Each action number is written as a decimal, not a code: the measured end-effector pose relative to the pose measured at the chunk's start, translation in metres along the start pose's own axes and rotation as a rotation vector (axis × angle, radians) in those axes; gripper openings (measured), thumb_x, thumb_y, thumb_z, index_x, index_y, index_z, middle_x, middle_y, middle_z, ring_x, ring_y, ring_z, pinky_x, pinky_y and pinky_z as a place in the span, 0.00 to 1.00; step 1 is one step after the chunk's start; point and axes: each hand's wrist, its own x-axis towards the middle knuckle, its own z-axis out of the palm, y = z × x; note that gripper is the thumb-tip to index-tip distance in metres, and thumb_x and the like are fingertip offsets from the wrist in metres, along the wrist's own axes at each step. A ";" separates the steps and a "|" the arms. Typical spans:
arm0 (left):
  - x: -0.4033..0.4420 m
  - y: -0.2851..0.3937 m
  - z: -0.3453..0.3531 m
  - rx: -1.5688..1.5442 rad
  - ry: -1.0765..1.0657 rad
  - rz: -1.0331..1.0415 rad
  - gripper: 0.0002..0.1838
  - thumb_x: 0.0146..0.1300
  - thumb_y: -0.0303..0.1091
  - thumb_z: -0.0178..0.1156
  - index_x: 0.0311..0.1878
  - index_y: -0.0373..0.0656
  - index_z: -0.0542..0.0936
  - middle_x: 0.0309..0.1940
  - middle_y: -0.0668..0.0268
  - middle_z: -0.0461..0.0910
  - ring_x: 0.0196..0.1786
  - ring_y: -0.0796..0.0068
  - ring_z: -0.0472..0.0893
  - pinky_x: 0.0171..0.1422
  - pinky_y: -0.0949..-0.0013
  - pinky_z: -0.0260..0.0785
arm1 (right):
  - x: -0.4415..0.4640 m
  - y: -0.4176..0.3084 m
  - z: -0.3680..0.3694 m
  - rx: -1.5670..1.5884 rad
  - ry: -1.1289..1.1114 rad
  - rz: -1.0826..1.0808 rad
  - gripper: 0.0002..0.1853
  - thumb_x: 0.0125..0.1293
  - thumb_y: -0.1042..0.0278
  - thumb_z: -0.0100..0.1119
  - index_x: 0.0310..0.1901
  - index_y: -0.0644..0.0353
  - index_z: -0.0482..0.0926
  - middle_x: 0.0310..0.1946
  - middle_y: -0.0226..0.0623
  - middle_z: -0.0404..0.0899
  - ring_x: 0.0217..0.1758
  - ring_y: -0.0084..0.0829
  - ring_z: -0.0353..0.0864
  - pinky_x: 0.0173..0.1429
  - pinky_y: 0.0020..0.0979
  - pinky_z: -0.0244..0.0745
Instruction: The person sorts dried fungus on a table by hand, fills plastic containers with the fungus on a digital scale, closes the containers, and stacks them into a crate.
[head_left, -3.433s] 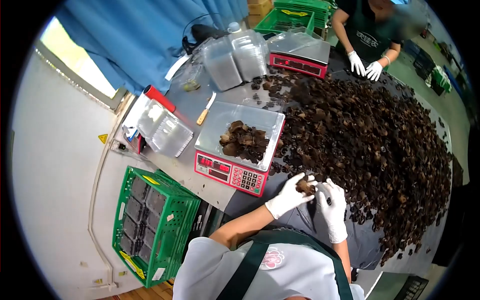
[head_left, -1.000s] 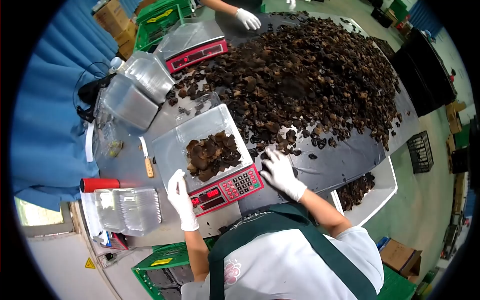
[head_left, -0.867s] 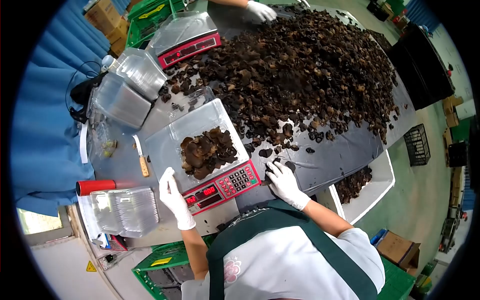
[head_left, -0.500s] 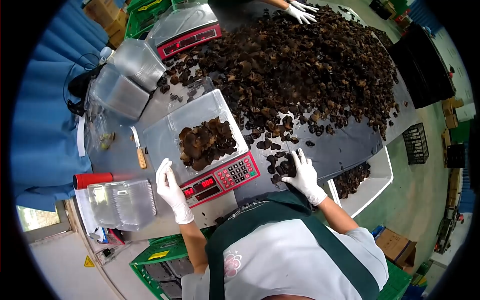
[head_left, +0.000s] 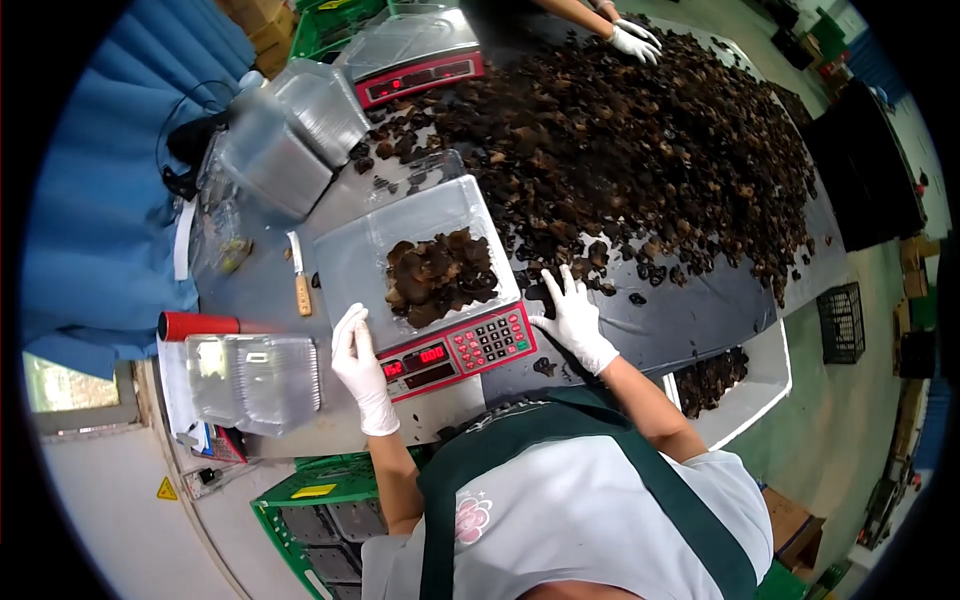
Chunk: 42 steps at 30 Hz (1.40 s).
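Note:
A red-framed digital scale (head_left: 462, 352) bears a clear plastic container (head_left: 355, 250) with dark brown wood ear mushrooms (head_left: 440, 275) in its right part. At the scale's front left corner is my left hand (head_left: 362, 372), white-gloved, its fingers pressed together; what they hold, if anything, is hidden. My right hand (head_left: 577, 325), also gloved, lies palm down on the table just right of the scale, fingers spread. Its fingertips reach the near edge of the large wood ear pile (head_left: 640, 150), and a few dark pieces lie beside the thumb and below the palm.
A wooden-handled knife (head_left: 300, 280) lies left of the scale, near stacked clear containers (head_left: 265, 150) and more containers (head_left: 255, 380). A second scale (head_left: 420, 80) stands at the back. Across the table are a co-worker's gloved hands (head_left: 635, 42). A white bin (head_left: 765, 390) stands at right.
My right hand has moved forward and left, closer to the scale, away from where a small cluster of mushrooms lay. My left hand stays by the scale's corner. The view has shifted slightly.

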 end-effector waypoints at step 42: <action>0.060 -0.014 -0.011 -0.213 -0.001 -0.163 0.17 0.65 0.29 0.60 0.55 0.36 0.77 0.50 0.61 0.80 0.51 0.73 0.80 0.55 0.72 0.72 | 0.016 0.003 -0.058 0.539 0.285 -0.090 0.17 0.59 0.76 0.64 0.51 0.61 0.79 0.53 0.41 0.80 0.47 0.31 0.82 0.53 0.28 0.76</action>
